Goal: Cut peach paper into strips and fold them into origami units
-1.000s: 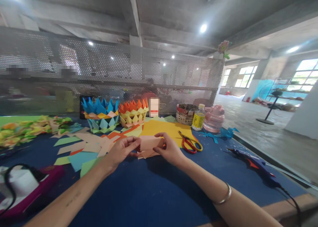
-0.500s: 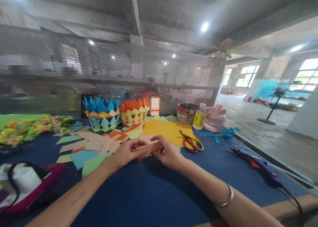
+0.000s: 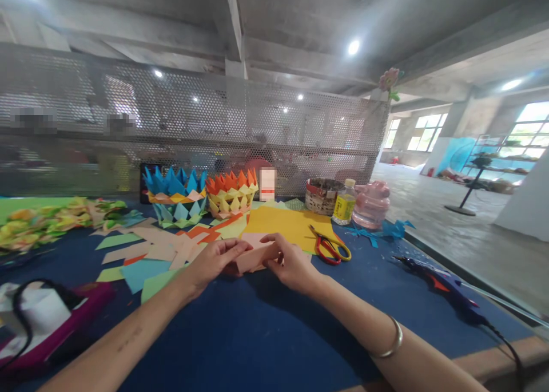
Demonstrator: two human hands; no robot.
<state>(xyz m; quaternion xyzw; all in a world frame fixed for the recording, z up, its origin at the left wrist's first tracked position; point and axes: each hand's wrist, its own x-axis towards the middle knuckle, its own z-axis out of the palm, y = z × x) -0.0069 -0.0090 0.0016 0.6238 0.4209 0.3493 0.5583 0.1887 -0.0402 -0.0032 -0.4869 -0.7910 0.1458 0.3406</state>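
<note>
Tabletop (image 3: 240, 335): dark blue, running along both sides of the hands; clock places count from the peach paper (image 3: 257, 258), twelve being straight ahead.
Mesh screen (image 3: 189, 114): grey and perforated, upright across the far side, from ten o'clock round to one.
Leafy heap (image 3: 55, 223): yellow, green and peach pieces piled at ten o'clock, well apart from the hands.
Loose scraps (image 3: 165, 246): peach, orange, green and blue cut paper, overlapping at ten o'clock, nearer in.
Yellow sheet (image 3: 285, 223): flat at twelve to one.
Magenta box (image 3: 81, 306): at eight to nine, with a white block and a black cord on it.
Glue gun (image 3: 441, 286): on its side at three, nozzle toward the hands.
Paper crowns: a blue-topped crown (image 3: 175, 183) at eleven; an orange-topped crown (image 3: 231, 194) just beside it, nearer twelve.
Woven basket (image 3: 322, 198): at one.
Pink jug (image 3: 371, 206): between one and two.
Right hand (image 3: 291, 265): grip closed on the paper's three o'clock end.
Left hand (image 3: 214, 263): grip closed on the nine o'clock end.
Bottle (image 3: 343, 208): yellow-labelled, upright between basket and jug.
Scissors (image 3: 329, 248): red and yellow handles, at two, partly on the sheet.
Peach paper: held between both hands, before the sheet's near edge.
Bangle (image 3: 395, 340): silver, on the right forearm at four.
</note>
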